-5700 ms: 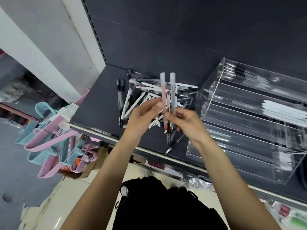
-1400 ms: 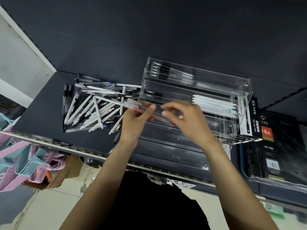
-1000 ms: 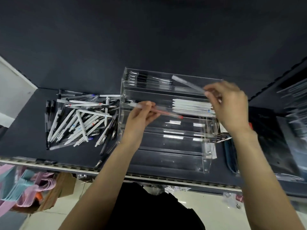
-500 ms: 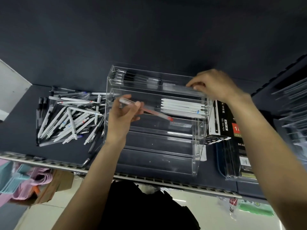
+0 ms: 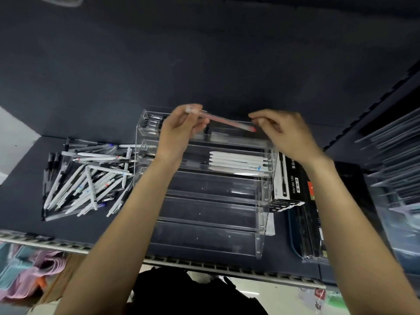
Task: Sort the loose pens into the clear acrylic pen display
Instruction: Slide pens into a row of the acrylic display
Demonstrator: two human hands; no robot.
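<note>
Over the far tier of the acrylic display (image 5: 263, 214), her left hand (image 5: 179, 130) pinches a red pen (image 5: 227, 122), her right hand (image 5: 281, 130) loosely curled, empty, at its tip.

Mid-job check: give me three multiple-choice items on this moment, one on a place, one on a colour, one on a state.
1. The loose pen pile lies where?
A. left of the acrylic display
B. right of it
C. inside it

2. Colour of the pens in the second tier from the top?
A. green
B. white
C. yellow

3. The left hand is?
A. flat on the shelf
B. holding a red-tipped clear pen
C. out of view

Key: 1 A, the pile sits on the shelf beside the display's left wall. 2 B, a white row. 3 B, fingers curl round the pen's end.
</note>
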